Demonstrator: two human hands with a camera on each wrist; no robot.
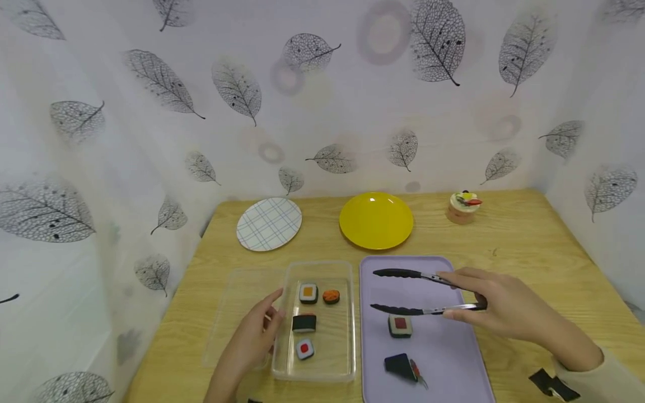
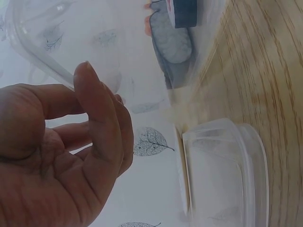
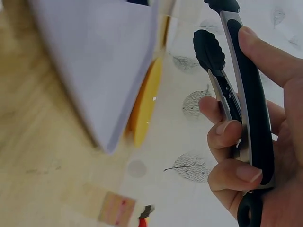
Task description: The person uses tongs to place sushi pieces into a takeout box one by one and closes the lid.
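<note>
My right hand [image 1: 509, 305] grips black-and-silver tongs [image 3: 253, 109], their arms spread apart over a lilac tray [image 1: 423, 352]. Nothing is between the tong tips. Below them on the tray lie a toy sushi roll with a dark red centre [image 1: 400, 326] and a dark cone-shaped hand roll [image 1: 400, 366]. My left hand [image 1: 252, 336] holds the left rim of a clear plastic box [image 1: 335, 369] with curled fingers. Inside the box are a roll with an orange centre [image 1: 308, 293], an orange-topped piece [image 1: 331, 296], a dark-banded piece [image 1: 304, 323] and a red-centred roll [image 1: 304, 348].
A clear lid-like plastic piece [image 1: 227, 302] lies left of the box, partly behind my left hand. At the back of the wooden table stand a checked white plate [image 1: 269, 224], a yellow plate [image 1: 376, 221] and a toy cupcake [image 1: 462, 211]. A leaf-print curtain [image 1: 347, 112] hangs behind.
</note>
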